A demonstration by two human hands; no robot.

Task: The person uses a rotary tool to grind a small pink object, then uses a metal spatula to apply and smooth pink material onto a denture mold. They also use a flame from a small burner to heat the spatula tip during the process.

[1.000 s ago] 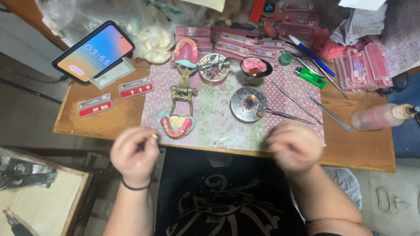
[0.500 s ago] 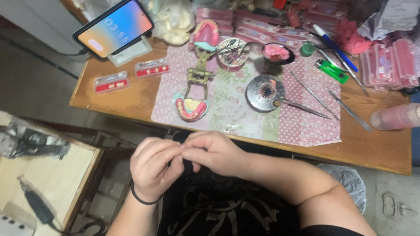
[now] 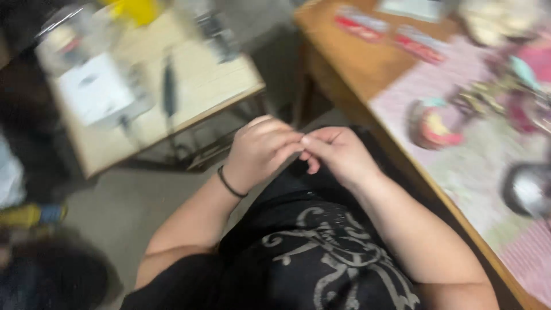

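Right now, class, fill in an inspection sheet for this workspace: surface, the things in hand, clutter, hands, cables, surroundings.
Surface: wooden table at right, partly covered by a pink patterned mat.
Things in hand: fingertips of both hands meet over the lap; whether anything small is pinched between them cannot be told.
Clutter: pink denture model, a round dark dish and red flat packs on the table, all blurred.
Hands: left hand with a black wristband, right hand; both curled, touching.
Cables: nothing seen clearly.
Surroundings: a low side table with a white box and a dark slender tool; grey floor.
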